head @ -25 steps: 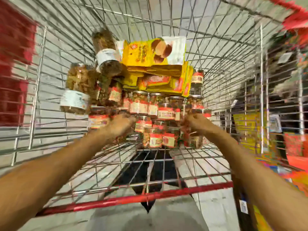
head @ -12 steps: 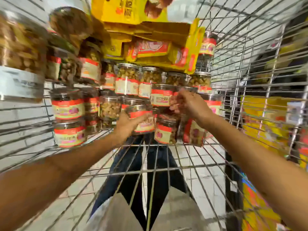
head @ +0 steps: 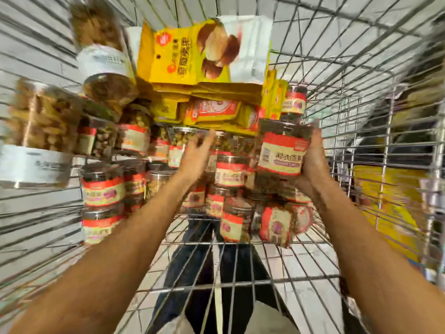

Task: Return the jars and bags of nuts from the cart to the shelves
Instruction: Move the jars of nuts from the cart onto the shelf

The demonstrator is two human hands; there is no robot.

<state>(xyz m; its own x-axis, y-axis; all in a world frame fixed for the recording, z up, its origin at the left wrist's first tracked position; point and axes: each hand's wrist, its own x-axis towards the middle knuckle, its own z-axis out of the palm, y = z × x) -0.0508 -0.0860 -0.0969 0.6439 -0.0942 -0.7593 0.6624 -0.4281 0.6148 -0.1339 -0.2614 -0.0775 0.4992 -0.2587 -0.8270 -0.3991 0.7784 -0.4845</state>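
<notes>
Wire mesh of the cart [head: 240,280] carries everything, and the pile in it is loose. At far left, big white-banded jars [head: 38,133] lie on their sides above a stack of small jars [head: 102,189]. I judge that a knock there could set them rolling.

The left grip [head: 195,156] reaches into the middle of the pile with its fingers loosely extended. It plainly holds nothing, though blur hides the fingertips. It could nudge a jar that props up the yellow bags [head: 204,49] lying on top, and they would slide down.

The right grip [head: 313,165] is curled round one red-labelled jar [head: 283,150], raised above toppled jars [head: 277,225] on the cart floor. Held from one side only, it could slip on the way out to the shelves [head: 385,196], which show blurred through the right wall.
</notes>
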